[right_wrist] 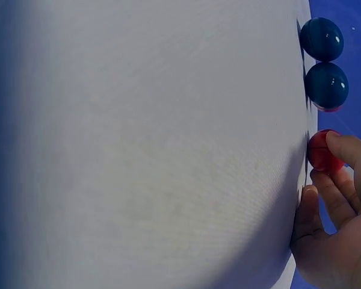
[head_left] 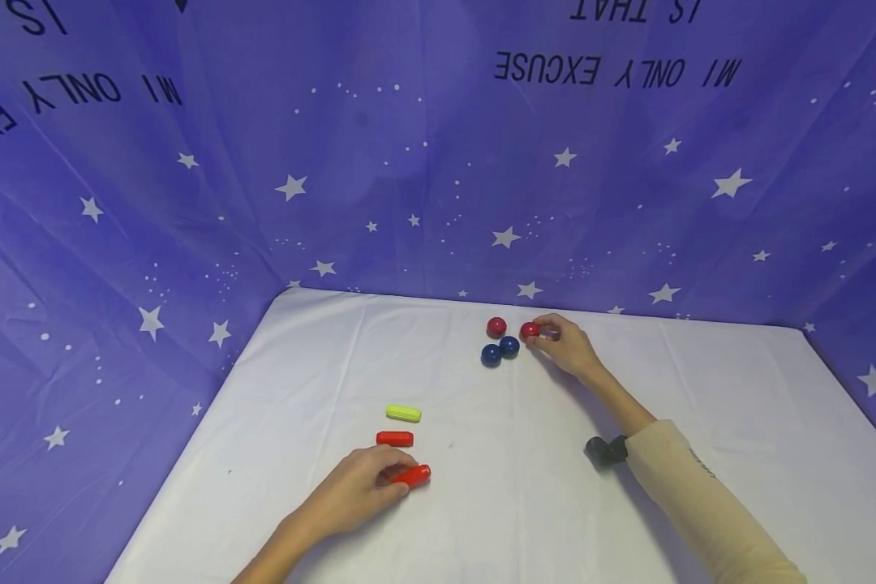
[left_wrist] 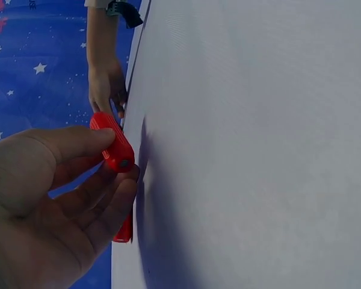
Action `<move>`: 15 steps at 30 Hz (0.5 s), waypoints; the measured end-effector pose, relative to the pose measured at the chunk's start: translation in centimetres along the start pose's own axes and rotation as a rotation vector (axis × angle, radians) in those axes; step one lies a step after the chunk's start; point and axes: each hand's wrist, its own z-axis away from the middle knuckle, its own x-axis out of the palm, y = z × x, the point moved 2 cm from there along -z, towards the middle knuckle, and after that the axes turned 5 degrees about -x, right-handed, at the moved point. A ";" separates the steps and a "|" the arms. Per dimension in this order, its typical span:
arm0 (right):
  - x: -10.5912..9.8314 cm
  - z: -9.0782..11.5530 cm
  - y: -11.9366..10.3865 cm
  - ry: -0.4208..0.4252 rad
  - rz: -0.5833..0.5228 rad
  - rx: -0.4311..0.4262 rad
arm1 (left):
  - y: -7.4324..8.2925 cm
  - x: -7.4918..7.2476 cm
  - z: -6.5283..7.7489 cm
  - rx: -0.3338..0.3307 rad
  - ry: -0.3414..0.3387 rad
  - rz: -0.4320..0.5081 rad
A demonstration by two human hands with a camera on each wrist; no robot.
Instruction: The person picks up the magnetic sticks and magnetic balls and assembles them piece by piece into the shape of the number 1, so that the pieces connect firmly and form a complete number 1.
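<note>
My left hand (head_left: pixel 358 489) pinches a red ribbed stick (left_wrist: pixel 113 141) between thumb and fingers, close to the table. Just beyond it lies a second red stick (head_left: pixel 395 439), and farther back a yellow-green one (head_left: pixel 404 414). At the far side of the table, my right hand (head_left: pixel 564 345) holds a shiny red ball (right_wrist: pixel 323 150) between thumb and fingertips. Left of that ball sits another red ball (head_left: pixel 496 327). Two dark blue balls, one nearer my right hand (head_left: pixel 509 346) and one beside it (head_left: pixel 491 355), touch each other in front.
A white cloth covers the table (head_left: pixel 482 503). Behind and at both sides hangs a purple-blue curtain (head_left: pixel 438 162) with white stars and lettering. A black wrist device (head_left: pixel 604 452) sits at the cuff of my right sleeve (head_left: pixel 701 503).
</note>
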 end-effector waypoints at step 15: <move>-0.2 -0.1 0.0 -0.009 -0.006 0.030 | 1.8 1.5 -2.2 -0.058 0.011 0.180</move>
